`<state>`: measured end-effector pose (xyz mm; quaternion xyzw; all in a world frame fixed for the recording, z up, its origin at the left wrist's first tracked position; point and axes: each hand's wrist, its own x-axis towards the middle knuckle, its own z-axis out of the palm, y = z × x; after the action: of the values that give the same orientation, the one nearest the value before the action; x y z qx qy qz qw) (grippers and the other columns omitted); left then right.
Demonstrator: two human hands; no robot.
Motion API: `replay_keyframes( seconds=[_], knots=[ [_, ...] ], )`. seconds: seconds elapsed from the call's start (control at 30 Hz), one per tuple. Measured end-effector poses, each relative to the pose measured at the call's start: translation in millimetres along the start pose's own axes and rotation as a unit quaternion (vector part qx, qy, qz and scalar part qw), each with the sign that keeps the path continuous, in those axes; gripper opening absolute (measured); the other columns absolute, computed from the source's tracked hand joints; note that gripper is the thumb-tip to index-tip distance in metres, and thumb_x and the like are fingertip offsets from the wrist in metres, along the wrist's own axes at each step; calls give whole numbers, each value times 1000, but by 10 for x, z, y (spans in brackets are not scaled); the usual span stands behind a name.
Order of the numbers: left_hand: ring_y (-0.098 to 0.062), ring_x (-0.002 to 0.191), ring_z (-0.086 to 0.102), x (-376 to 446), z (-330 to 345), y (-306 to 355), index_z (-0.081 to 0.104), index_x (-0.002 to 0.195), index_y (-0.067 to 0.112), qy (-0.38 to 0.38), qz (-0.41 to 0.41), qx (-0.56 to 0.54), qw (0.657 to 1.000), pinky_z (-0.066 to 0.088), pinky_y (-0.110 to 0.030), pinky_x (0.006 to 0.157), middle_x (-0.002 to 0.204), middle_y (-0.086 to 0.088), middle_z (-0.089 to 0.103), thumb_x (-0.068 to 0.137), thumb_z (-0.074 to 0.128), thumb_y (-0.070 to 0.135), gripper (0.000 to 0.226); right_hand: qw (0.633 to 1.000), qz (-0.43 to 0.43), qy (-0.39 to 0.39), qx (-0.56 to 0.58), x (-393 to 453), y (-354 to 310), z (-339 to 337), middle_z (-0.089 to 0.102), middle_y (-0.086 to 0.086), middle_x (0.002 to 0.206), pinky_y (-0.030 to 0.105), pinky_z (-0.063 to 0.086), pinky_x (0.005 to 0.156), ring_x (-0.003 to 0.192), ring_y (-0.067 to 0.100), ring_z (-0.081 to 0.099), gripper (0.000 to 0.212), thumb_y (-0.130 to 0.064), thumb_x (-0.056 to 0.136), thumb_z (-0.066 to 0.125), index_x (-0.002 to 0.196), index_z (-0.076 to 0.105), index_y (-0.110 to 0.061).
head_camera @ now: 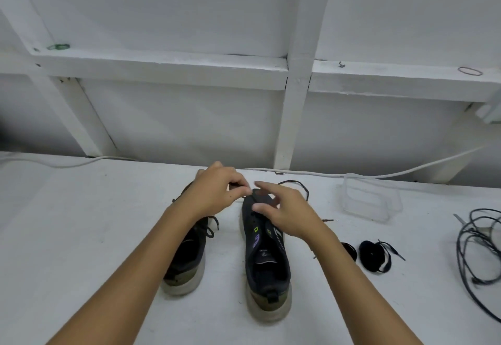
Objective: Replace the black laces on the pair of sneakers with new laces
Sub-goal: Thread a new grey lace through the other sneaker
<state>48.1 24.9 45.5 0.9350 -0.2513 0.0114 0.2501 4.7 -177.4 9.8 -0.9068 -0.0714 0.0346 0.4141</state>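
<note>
Pinching a black lace (245,195) at the toe of the right sneaker (267,258), the left hand (217,195) has thumb and fingers closed on it. The right hand (284,211) hovers over the same toe, fingers spread and loose. The left sneaker (187,258) stands beside it on the white surface (81,222); coiled laces (375,256) lie to the right.

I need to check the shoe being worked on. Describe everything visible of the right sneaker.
The right sneaker is dark, with a thick off-white sole, an olive heel patch with a black pull tab, and small green and purple accents beside the eyelets. It stands upright on the white table, heel toward the camera, toe away. The rear eyelets look unlaced; a black lace trails from behind the toe. The left hand pinches something at the toe, likely the lace; the right hand rests on the forefoot, fingers loosely spread.
</note>
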Motion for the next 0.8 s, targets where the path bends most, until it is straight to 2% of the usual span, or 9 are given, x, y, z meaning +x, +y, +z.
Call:
replay_keyframes(
  seconds=[0.03,0.1,0.27,0.33,0.43,0.53,0.6,0.7,0.8],
  knots=[
    [-8,99,45,21,-25,46,72,93,39,-1,7,9,1000,37,-37,91,89,19,67,94,60,49,16,1000,-8,-16,-1,36,-46,15,64,-32,80,11,41,75,75,-9,58,16,-26,95,65,105,72,-35],
    [-9,99,48,60,-135,91,72,96,39,-17,1,47,999,38,-36,90,89,16,68,94,58,49,17,1000,3,19,14,118,-44,32,67,-21,66,22,46,69,65,1,60,24,-22,98,57,77,69,-27],
    [-16,77,60,27,-641,-11,74,91,32,-72,-71,85,991,45,-29,72,79,7,68,96,56,48,25,954,204,130,179,204,227,-44,73,10,82,20,47,47,59,16,62,24,-10,100,49,82,65,-11],
    [-15,64,55,-33,-885,-105,74,81,32,-51,-93,33,994,41,-29,63,69,2,64,95,57,49,28,945,247,147,156,183,373,-49,74,12,90,24,53,58,69,21,66,21,-10,99,50,87,67,-9],
    [-17,64,58,-98,-1102,-175,72,78,39,-29,-109,-29,993,45,-33,64,73,-4,65,94,55,54,28,975,174,135,-3,109,361,-55,66,0,128,30,48,92,105,24,65,33,-20,96,63,129,63,-19],
    [-10,65,63,-84,-1011,-40,73,79,36,-41,-97,-67,992,49,-32,69,83,-6,68,97,54,50,29,996,3,86,-7,119,-45,-107,51,-17,137,27,48,93,94,12,63,69,-34,91,72,152,40,-35],
    [-6,54,49,-59,-900,120,73,81,30,-41,-75,-84,993,43,-26,62,66,2,61,98,54,47,30,996,-77,51,-9,177,-321,-133,61,-23,127,24,50,85,80,7,61,58,-40,91,71,145,50,-39],
    [-4,48,38,-35,-840,251,73,82,26,-42,-62,-99,992,30,-17,51,50,12,44,98,54,43,30,992,-113,39,-36,287,-511,-186,71,-18,84,27,49,70,70,9,59,13,-32,97,64,105,73,-28],
    [-8,54,39,-95,-897,190,74,84,30,-59,-85,-65,992,33,-27,58,60,1,44,97,53,49,31,996,-54,54,-42,413,-344,-281,67,-20,68,20,40,62,61,1,55,22,-18,100,54,84,69,-15]
  ],
)
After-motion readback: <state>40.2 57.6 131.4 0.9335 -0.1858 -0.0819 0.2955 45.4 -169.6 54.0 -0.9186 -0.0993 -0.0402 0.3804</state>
